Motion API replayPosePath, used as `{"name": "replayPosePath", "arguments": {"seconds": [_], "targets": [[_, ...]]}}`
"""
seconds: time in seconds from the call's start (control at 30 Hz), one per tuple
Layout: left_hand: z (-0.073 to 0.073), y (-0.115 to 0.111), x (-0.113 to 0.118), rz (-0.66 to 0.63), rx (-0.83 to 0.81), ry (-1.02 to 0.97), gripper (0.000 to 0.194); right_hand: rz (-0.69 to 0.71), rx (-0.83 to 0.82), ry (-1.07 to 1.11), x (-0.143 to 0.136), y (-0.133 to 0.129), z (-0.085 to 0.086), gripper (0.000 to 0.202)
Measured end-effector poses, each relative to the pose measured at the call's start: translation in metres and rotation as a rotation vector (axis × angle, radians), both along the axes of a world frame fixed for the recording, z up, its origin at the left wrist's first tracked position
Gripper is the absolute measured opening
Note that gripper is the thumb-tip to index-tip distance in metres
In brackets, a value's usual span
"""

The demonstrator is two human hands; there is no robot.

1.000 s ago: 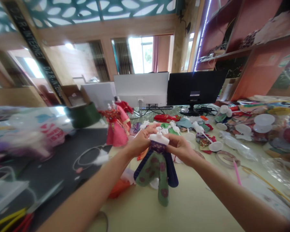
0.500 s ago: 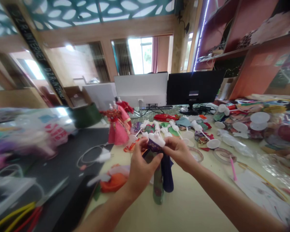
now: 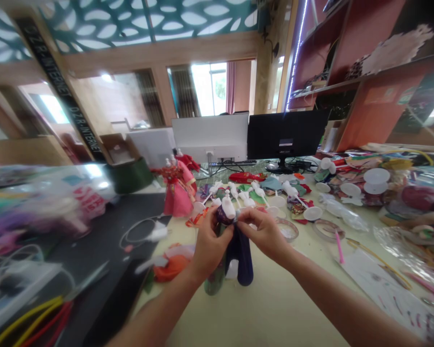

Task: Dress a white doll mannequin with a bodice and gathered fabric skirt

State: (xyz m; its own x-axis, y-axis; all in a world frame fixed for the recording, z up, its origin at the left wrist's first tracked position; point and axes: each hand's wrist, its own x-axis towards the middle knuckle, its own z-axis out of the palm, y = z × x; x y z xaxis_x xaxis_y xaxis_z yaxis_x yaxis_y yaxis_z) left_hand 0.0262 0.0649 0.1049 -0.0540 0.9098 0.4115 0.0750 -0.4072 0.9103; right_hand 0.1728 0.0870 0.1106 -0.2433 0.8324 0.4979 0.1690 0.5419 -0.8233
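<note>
Between my hands, above the pale table (image 3: 275, 303), is a small white mannequin torso (image 3: 228, 208) with dark purple patterned cloth around it. My left hand (image 3: 210, 241) is closed on the torso from the left, thumb in front. At its right side my right hand (image 3: 262, 231) pinches the edge of the dark blue fabric (image 3: 244, 262), which hangs down in strips. A greenish patterned strip (image 3: 214, 282) hangs beside it, blurred. A small white piece (image 3: 232, 269) shows between the strips. Fingertips hide part of the cloth.
Behind my hands lie several white mannequin forms (image 3: 258, 190) with cloth scraps. Dressed pink and red forms (image 3: 177, 193) stand left, near an orange cloth bundle (image 3: 171, 265). Tape rolls (image 3: 329, 230), a pink pen (image 3: 339, 246) and marked paper (image 3: 383, 289) are right. Two monitors (image 3: 287, 137) stand behind.
The torso has tilted and turned slightly to the left in my left hand. My right hand has shifted from the torso's upper edge to the fabric edge. The hanging strips have spread apart.
</note>
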Motion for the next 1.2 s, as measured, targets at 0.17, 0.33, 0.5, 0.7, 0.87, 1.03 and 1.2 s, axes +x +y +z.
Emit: {"name": "replayPosePath", "arguments": {"seconds": [0.17, 0.33, 0.5, 0.7, 0.87, 1.03, 1.2], "targets": [[0.003, -0.002, 0.000, -0.059, -0.028, 0.008, 0.041, 0.045, 0.011, -0.013, 0.011, -0.005, 0.004, 0.008], [0.009, -0.004, 0.003, -0.161, -0.042, 0.011, 0.042, 0.110, -0.002, -0.053, 0.027, -0.009, 0.011, 0.011], [0.020, -0.003, 0.007, -0.256, -0.011, 0.050, 0.039, 0.080, -0.048, -0.048, 0.044, -0.009, 0.016, 0.016], [0.031, -0.005, 0.010, -0.406, -0.047, 0.133, 0.036, 0.059, -0.186, 0.114, 0.054, -0.015, 0.019, 0.026], [0.033, -0.008, 0.011, -0.484, -0.093, 0.139, 0.041, 0.209, -0.407, 0.154, 0.062, -0.022, 0.022, 0.046], [0.030, -0.008, 0.011, -0.497, -0.124, 0.125, 0.045, 0.248, -0.450, 0.176, 0.068, -0.024, 0.020, 0.015], [0.025, -0.007, 0.011, -0.503, -0.154, 0.130, 0.047, 0.252, -0.413, 0.210, 0.070, -0.027, 0.017, 0.019]]}}
